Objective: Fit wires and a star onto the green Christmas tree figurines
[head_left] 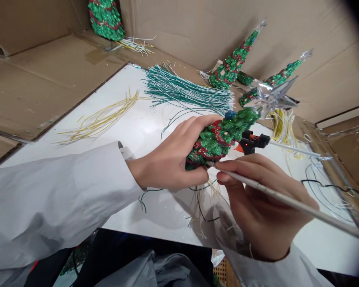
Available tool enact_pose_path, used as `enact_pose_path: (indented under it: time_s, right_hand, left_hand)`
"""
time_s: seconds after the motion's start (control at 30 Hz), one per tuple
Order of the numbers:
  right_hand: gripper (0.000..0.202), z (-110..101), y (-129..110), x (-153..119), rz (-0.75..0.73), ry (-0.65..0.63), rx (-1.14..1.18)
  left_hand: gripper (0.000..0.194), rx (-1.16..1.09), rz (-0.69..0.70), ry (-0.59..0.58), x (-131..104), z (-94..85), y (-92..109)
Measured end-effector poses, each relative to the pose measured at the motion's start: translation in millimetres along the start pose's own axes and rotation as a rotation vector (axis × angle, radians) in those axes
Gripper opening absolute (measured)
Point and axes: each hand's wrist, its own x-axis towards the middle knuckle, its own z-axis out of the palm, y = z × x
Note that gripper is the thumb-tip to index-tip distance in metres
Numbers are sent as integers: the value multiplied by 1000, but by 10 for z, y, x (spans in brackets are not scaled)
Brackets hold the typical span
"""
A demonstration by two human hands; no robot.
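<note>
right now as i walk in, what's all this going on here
A person's left hand grips a small glittery green tree topped with a clear star. The right hand holds a thin pale stick, its tip close to the tree's base. Just behind is a glue gun, and a bundle of green and white wires lies on the white tabletop.

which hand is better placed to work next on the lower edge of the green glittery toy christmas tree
Right, most likely: the right hand holds a long thin whitish stick with its tip at the tree's lower edge. The left hand is wrapped around the tree.
</note>
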Motion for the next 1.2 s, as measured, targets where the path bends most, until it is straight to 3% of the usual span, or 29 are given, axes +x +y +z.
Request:
enact_pose_path:
  time_s: [0.2, 0.33, 0.4, 0.53, 0.6, 0.8, 1.2]
  right_hand:
    - [32, 54, -18, -147, -193, 31, -69]
    - [39, 65, -1, -198, -199, 40, -69]
    - [35, 70, 39, -201, -118, 78, -14]
    - [20, 87, 139, -191, 238, 97, 278]
    - [18, 89, 158, -188, 301, 101, 338]
    - [27, 39, 110, -190, 41, 106, 143]
    - [22, 40, 126, -156, 37, 87, 124]
  left_hand:
    - [72, -20, 2, -11, 11, -5, 4]
    - [71, -27, 6, 12, -2, -4, 10]
    - [70, -23, -4, 26, -8, -5, 15]
    - [70, -19, -27, 21, -7, -17, 28]
    - [70, -20, -40, 7, -4, -24, 34]
    - [70, -44, -43, 13, -12, -20, 45]
    - [68, -42, -34, 4, 6, -22, 29]
